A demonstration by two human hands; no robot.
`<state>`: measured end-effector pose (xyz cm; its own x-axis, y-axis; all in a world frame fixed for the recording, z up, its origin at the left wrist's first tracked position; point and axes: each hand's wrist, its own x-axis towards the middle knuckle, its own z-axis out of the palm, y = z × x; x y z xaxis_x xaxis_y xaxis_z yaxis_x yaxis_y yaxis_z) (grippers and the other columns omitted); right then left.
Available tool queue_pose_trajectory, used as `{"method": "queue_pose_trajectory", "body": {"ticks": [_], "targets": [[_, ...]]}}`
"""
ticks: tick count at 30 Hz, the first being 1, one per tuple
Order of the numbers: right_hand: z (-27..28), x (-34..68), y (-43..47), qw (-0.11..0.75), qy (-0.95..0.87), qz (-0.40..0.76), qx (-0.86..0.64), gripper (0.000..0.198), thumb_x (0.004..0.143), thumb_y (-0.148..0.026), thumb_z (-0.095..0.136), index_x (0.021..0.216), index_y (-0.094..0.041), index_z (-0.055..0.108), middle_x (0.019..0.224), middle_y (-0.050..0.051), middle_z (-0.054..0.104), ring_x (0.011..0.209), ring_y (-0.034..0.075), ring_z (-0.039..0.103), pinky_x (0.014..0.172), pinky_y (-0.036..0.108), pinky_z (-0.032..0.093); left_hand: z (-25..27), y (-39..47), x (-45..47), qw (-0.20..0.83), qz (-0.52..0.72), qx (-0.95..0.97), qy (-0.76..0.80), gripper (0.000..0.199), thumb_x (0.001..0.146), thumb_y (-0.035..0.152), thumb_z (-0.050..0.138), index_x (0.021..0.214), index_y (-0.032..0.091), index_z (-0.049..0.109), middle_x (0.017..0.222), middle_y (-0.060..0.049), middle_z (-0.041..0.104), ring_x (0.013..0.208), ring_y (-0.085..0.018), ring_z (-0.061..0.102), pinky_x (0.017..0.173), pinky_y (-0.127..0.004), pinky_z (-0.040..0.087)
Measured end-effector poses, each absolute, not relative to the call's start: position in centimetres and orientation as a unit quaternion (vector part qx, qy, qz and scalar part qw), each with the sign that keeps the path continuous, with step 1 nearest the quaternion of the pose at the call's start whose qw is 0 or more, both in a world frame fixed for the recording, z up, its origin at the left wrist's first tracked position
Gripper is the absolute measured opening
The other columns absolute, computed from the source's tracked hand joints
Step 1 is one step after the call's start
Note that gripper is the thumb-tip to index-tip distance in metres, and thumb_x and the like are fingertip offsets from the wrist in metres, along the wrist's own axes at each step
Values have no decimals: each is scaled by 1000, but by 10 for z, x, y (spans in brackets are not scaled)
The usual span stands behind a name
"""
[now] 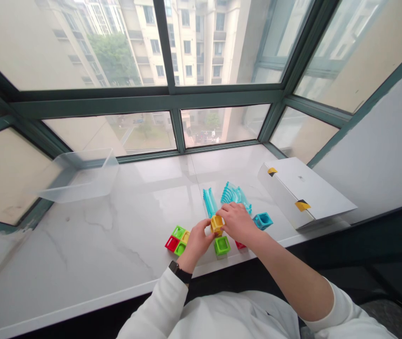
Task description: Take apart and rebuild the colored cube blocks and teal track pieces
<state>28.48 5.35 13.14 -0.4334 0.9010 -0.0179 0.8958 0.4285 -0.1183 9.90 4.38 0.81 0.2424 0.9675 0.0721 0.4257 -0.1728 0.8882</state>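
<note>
From the head camera, both hands met over a yellow block (217, 223) above the white tabletop (116, 235): the left hand (197, 242) pinched its near side while the right hand (237, 221) closed over its top, seemingly to steady it. Green, red and blue blocks (178, 240) lay close around, within easy reach, with turquoise track pieces (234, 194) just behind.

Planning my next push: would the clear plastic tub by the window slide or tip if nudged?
The clear plastic tub looks thin-walled and has nothing visible inside, so probably light. It sits on the glossy marble sill, so it likely slides easily. Its low, wide shape makes tipping unlikely.
</note>
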Motion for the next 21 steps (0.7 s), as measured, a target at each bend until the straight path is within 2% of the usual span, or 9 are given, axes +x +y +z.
{"method": "queue_pose_trajectory", "body": {"ticks": [6,12,21], "targets": [[133,281,54,8,-847,50,-529,30,86,-31,85,113,-24,74,116,9,70,113,31,60,93,42,39,11,44,100,398,334,682,514,39,84,24,77,123,24,71,125,-8,77,117,-28,71,106,-46,55],[135,279,56,-4,-846,50,-531,30,86,-32,84,113,-24,74,116,9,70,113,31,61,94,42,39,18,42,99,412,340,685,496,36,85,21,74,121,28,71,123,-5,78,115,-25,72,105,-43,56],[137,279,59,-22,-849,52,-526,23,89,-29,80,111,-24,75,115,9,70,113,32,61,92,41,39,24,41,99,414,339,692,484,45,86,20,74,130,29,69,127,-4,77,117,-25,72,105,-41,56]]}}
